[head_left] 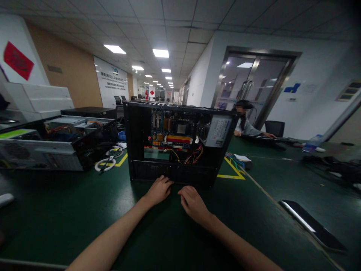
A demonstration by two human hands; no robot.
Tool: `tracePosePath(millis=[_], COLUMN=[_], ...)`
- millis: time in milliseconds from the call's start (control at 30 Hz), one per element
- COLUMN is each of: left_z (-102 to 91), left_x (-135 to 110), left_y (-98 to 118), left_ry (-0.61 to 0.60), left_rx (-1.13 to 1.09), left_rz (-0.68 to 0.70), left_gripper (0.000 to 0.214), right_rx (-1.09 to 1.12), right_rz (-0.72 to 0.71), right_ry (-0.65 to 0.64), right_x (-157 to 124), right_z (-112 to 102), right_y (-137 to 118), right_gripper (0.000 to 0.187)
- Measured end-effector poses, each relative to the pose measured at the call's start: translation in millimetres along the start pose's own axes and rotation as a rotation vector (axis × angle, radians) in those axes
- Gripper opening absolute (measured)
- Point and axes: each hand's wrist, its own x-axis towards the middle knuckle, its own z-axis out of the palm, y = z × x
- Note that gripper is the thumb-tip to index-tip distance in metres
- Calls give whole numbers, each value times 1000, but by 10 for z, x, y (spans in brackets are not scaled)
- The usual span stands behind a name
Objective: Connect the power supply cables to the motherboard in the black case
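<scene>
An open computer case (173, 171) stands upright on the green table in front of me, its side panel off. Inside are a motherboard (158, 128), red and yellow memory slots (179, 139), a silver power supply (218, 130) and loose bundled cables (196, 154). My left hand (159, 189) lies at the lower front edge of the case, fingers loosely spread and seemingly touching it. Just right of it, my right hand (194, 203) is closed just in front of the case, fingers curled; whether anything is in them is hidden.
Another opened case (42, 154) lies at the left beside a coiled white cable (105, 164). Yellow tape (231, 176) marks the table. A phone-like black slab (313, 224) lies right; a bottle (312, 143) and black cables (332, 165) are behind it. A person (248, 126) sits across the table.
</scene>
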Motion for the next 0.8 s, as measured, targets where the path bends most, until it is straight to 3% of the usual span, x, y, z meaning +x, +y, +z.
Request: tracePosePath(millis=[100,200,500,800], left_z=[-9,-20,12,9], left_x=[8,11,6,7], left_y=[3,6,-9,-17], left_ry=[-1,-6,4,10], left_rx=[2,1,-3,0], left_rz=[-10,-11,-19,-6], left_gripper=[32,32,32,31], right_rx=[-32,-64,-85,-99], right_rz=[-51,-41,-10,-78], right_ry=[-163,-224,-248,-258], right_x=[-126,-144,-108,-58], right_z=[96,112,91,115], right_y=[-15,-32,-46,-5], right_gripper=[20,18,16,17])
